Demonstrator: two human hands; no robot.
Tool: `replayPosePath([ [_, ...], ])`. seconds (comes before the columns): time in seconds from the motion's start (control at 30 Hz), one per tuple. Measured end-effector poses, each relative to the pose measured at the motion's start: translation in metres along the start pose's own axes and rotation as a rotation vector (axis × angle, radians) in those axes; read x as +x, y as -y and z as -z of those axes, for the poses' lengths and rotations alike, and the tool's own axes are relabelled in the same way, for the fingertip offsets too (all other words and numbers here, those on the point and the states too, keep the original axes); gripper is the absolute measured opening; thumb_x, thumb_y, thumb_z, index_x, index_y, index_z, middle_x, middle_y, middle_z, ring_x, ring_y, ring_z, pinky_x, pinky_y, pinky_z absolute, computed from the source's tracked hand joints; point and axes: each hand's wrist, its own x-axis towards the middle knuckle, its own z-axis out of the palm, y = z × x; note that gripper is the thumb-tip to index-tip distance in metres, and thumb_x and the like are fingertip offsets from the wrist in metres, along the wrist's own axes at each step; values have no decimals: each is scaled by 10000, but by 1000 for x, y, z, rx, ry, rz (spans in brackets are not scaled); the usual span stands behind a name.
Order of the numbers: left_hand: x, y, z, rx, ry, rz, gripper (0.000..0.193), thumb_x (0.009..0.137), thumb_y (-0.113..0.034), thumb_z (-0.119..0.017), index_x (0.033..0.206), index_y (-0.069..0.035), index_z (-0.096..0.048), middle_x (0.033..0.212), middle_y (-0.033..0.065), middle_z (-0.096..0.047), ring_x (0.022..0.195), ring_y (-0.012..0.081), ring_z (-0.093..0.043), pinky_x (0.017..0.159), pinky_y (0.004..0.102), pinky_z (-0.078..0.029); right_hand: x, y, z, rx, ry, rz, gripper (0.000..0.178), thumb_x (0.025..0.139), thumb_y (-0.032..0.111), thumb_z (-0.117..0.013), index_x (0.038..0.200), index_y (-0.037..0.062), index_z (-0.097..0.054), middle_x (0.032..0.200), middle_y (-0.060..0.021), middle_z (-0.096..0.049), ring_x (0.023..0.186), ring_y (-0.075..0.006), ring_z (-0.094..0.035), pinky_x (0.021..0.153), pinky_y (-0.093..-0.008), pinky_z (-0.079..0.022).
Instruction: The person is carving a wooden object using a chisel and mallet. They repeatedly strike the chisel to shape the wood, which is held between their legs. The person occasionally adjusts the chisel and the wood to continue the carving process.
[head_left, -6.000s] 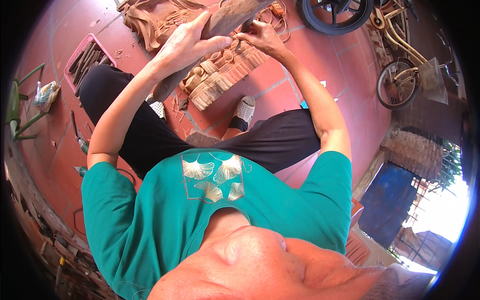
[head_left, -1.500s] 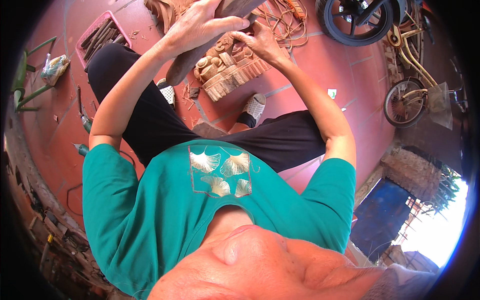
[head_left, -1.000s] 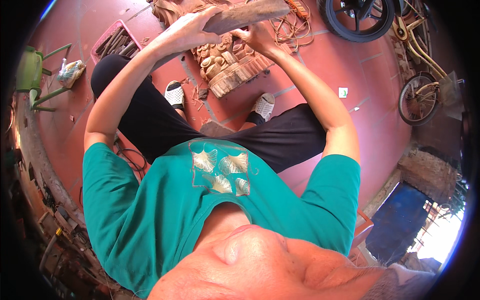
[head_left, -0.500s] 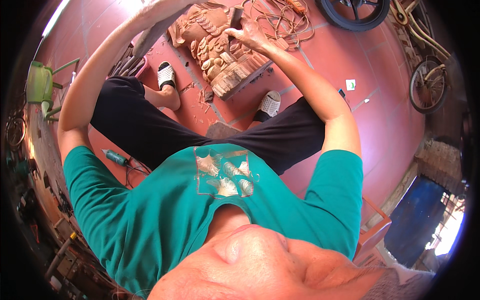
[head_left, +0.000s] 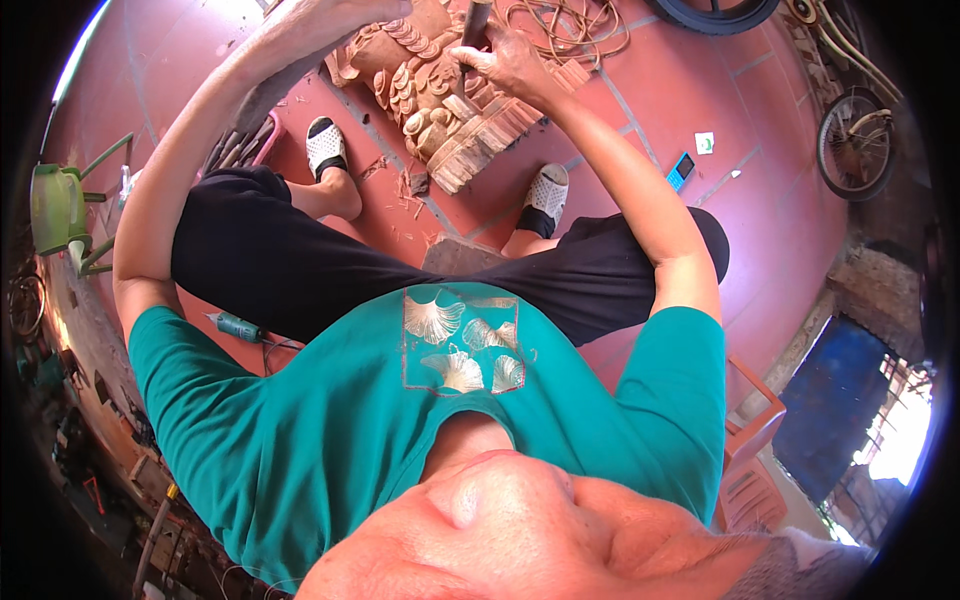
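Observation:
A carved reddish-brown wooden sculpture (head_left: 425, 75), with scale-like and curled relief and a stepped base, lies on the floor beyond my feet. My right hand (head_left: 512, 66) is closed around a dark-handled chisel (head_left: 474, 28), which is set against the carving, thumb along its near side. At the upper edge, my left hand (head_left: 368, 9) is partly cut off by the frame. Below its forearm shows a long, dull wooden mallet (head_left: 272, 92), mostly covered by the arm. The left fingers are largely out of sight, so their grip does not show.
Wood chips (head_left: 405, 200) litter the red tiles around the carving. A pink container of tools (head_left: 245, 140) stands beside my left foot. An orange cord (head_left: 580, 30) lies coiled beyond the carving. A blue phone (head_left: 680, 171) rests right of my knee; a green power tool (head_left: 235, 326) lies left.
My right hand and the chisel sit slightly lower in view, with more of the chisel showing. My left hand and the mallet have shifted up and left. The phone is now uncovered beside my arm.

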Motion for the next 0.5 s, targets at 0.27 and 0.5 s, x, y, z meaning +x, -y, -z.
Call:
replayPosePath([
  [0.27,-8,-10,8,-44,143,137,817,851,-391,-705,1488,12,-390,1455,260,-471,1372,362,-429,1150,406,-326,10,3,-1,-85,53,-22,478,844,470,-712,988,15,-684,867,-207,-710,851,-355,-707,770,-450,-539],
  [0.5,6,5,1,-226,-2,-43,807,839,-319,-749,1483,14,-396,1480,223,-447,1396,310,-395,1165,416,-303,1,-5,-1,52,-17,-10,469,855,495,-701,991,46,-700,855,-200,-705,834,-376,-695,766,-474,-531],
])
